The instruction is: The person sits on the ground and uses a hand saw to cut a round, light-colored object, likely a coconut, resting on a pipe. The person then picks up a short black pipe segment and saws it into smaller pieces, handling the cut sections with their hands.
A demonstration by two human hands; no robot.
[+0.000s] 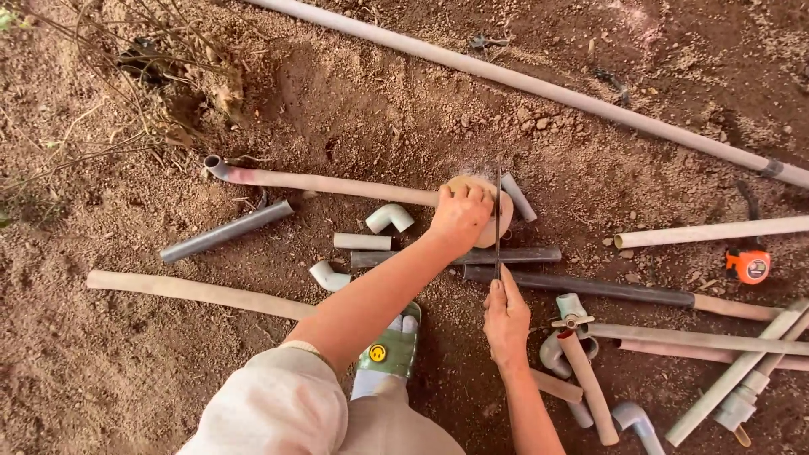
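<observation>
My left hand (459, 215) presses down on a long beige pipe (337, 183) where it rests on a round tan block (503, 215) on the red soil. My right hand (506, 318) grips the near end of a thin hacksaw blade (498, 211), which stands across the pipe just right of my left hand. Fine dust hangs above the cut. The pipe's far end curves into an elbow at the left.
Loose pipes and fittings lie all around: a grey pipe (226, 231), white elbows (389, 217), dark pipes (590, 286), a valve (571, 316). An orange tape measure (748, 264) sits at right. A long pipe (539, 87) crosses the top. My sandalled foot (389, 347) is below.
</observation>
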